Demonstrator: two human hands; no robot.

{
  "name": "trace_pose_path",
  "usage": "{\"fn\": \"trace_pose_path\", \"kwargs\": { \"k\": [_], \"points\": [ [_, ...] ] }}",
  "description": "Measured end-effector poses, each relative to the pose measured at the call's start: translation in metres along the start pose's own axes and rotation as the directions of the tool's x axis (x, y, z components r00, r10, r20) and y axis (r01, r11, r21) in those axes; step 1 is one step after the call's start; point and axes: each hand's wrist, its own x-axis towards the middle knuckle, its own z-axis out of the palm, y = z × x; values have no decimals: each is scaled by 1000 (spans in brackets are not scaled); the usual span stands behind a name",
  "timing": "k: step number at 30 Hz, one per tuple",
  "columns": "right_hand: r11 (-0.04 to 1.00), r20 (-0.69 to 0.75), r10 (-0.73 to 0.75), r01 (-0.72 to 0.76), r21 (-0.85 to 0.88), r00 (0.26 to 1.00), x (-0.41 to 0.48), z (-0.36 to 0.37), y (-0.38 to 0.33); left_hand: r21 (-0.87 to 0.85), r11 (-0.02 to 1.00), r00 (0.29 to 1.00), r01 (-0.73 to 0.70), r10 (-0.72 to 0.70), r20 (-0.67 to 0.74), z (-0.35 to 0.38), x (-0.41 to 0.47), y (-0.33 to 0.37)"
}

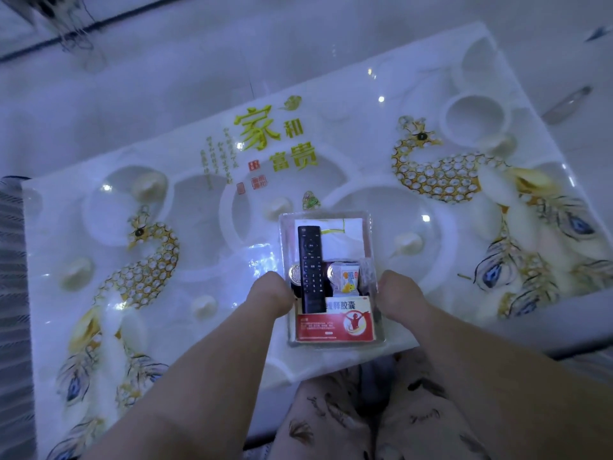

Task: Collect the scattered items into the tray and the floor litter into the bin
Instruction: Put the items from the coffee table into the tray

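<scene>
Step in hand, as I judge it: squaring or shifting the loaded tray on the surface; left hand clasps the tray's left wall, right hand clasps its right wall, both curled over the rim; fingertips hidden, so depth of hold cannot be told.

To do it well: keep both hands level and the pressure even, since the clear walls look thin and could flex; slide rather than lift on the glossy top; move slowly, as the contents lie loose and stacked.

Tray sits near the surface's near edge, just ahead of the person's knees.

Contents: black remote along the tray's left side, lengthwise; red and white medicine box across the tray's near end, the remote's lower end overlapping it; small orange and white sachet right of the remote; shiny gold round pieces partly under the remote, number unclear; white sheet at the tray's far end.

Beyond the tray, far right on the floor: a pale glinting strip, possibly litter not yet collected; no bin in view.
</scene>
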Motion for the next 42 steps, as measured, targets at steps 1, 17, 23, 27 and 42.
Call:
{"fn": "trace_pose_path", "kwargs": {
  "k": [1, 17, 23, 27, 42],
  "points": [
    [1000, -12, 14, -14, 11, 1000, -2, -4, 3, 15, 1000, 1000, -16, 16, -2, -2, -1, 6],
    [971, -248, 188, -141, 194, 951, 72, -161, 113, 134, 969, 970, -209, 223, -99, -42, 18, 223],
    [960, -300, 204, -131, 246, 932, 122, -239, 146, -57, 980, 975, -192, 184, -127, -56, 40, 312],
    [940, -332, 197, -82, 331, 923, 156, -281, 160, -120, 973, 971, -200, 180, -155, -71, 58, 365],
    [878, -387, 45, 148, 456, 921, 245, -352, 175, -356, 912, 949, -205, 96, -301, -87, 113, 469]
  ]
}}
